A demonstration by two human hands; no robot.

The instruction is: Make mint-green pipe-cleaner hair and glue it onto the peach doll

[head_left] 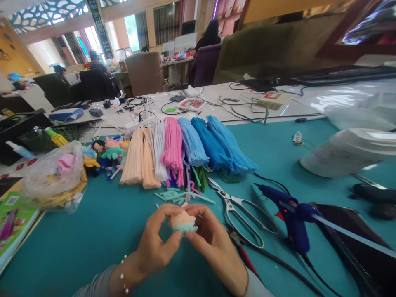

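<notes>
Between both hands I hold a small fuzzy figure (183, 221), peach on top with a mint-green ruffled lower part. My left hand (161, 237) pinches it from the left with thumb and fingers, a beaded bracelet on that wrist. From the right, my right hand (213, 239) grips it the same way, thumb on the mint edge. Just beyond the fingers lie short mint-green pipe cleaner pieces (176, 196). Large scissors (239, 210) rest beside the right hand, and red-handled pliers (244, 251) sit partly under them.
Bundles of peach (139, 159), pink (173, 144) and blue pipe cleaners (230, 144) lie across the mat. A blue glue gun (291, 214) stands at right near a dark tablet-like slab (355, 243). At left are a plastic bag (54, 173) and small finished dolls (107, 152).
</notes>
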